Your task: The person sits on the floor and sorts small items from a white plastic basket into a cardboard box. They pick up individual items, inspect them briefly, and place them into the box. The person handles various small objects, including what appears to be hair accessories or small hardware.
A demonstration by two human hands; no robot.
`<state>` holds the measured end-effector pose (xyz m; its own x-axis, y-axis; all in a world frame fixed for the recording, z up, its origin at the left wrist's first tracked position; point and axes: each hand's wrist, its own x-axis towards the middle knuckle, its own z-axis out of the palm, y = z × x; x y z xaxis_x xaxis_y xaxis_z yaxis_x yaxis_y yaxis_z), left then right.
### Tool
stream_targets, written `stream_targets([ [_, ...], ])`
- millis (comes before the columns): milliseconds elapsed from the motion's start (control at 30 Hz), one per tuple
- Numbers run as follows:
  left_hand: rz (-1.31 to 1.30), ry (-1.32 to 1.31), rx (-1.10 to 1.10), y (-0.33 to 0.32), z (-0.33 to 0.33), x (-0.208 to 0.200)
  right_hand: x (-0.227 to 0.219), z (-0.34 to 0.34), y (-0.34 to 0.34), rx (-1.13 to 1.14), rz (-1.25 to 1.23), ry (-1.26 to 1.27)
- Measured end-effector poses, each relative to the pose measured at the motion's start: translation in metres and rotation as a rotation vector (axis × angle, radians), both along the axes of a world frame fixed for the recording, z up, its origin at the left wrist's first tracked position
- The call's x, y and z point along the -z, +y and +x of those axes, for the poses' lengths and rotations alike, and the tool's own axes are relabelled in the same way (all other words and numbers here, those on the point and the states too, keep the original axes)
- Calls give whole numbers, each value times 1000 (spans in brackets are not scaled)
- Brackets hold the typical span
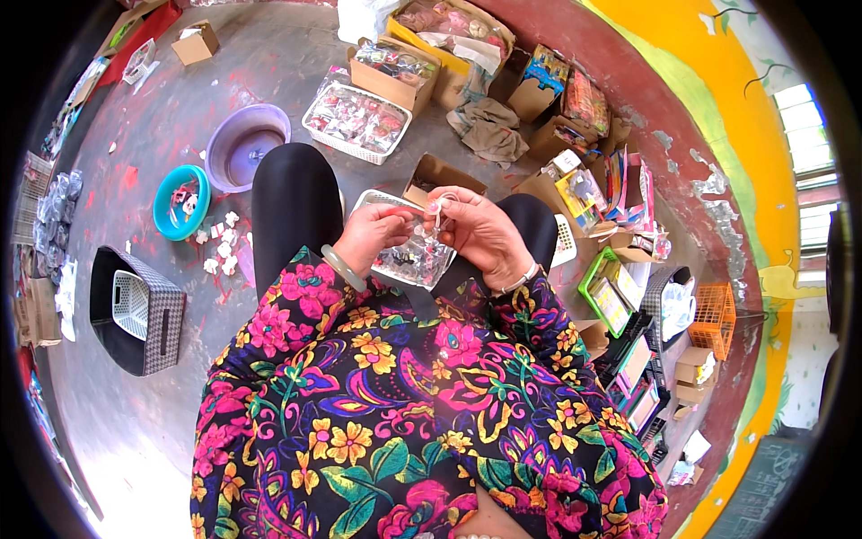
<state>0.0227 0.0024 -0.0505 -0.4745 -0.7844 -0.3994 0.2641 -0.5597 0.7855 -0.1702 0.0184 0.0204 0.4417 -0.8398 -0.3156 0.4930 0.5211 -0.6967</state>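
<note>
Sitting with black-clad knees [298,207] apart, a person in a bright floral top [377,404] worked over a white basket [377,197] of small, clear-wrapped items between the thighs. The right hand [485,238] pinched a small pale looped piece [439,207] between thumb and fingertips, above the basket's far part. The left hand [382,235] met it from the left, fingers curled close together; whether they also gripped the piece could not be told. Both hands blocked part of the basket from sight, and an open cardboard box [429,172] stood just beyond it.

Clutter closed in around the seat. On the left lay white pieces [224,244] scattered on the floor, beside a teal basin [162,202] holding a few things; a purple basin [214,148] stood farther off. Nearer on the left, a patterned bin [162,328] lay on its side (a smaller white basket sat inside it). Far ahead were a second white basket [346,148] packed with wrapped goods, and crumpled cloth [489,130]. Boxes, a green tray [594,301] and an orange crate [714,316] crowded the right, along the wall.
</note>
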Motion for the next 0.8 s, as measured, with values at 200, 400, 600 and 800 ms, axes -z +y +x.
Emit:
stream_targets([
  [200,3,45,-13,1,0,-1,11,20,13,29,158,-101],
  [400,-21,50,-6,1,3,0,7,22,14,-32,64,34],
  [600,-41,7,3,0,4,3,-3,15,8,53,-161,373],
  [800,-178,9,67,-2,3,12,-8,19,5,59,-555,824],
])
